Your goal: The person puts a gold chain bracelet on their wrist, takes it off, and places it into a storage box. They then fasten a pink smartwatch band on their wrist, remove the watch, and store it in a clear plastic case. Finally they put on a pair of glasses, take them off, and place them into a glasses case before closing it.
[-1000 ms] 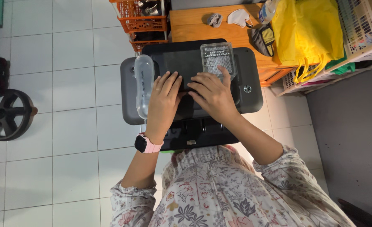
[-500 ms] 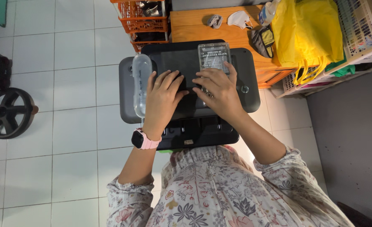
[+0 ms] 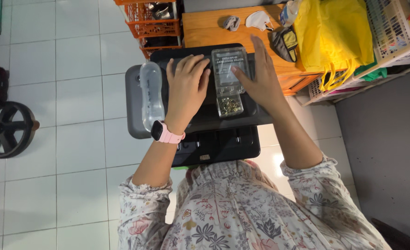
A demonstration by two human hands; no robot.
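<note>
Two hands [image 3: 186, 83] [image 3: 260, 81] flat on one printer [image 3: 135, 111], beside one clear box [image 3: 228, 81].

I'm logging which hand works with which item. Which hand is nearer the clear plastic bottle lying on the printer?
Left. The left hand rests just beside the bottle, while the right hand lies farther off, beyond the clear plastic case.

A floral long-sleeved blouse [image 3: 242, 208] and a pink-strapped black smartwatch [image 3: 165, 133] are worn.
</note>
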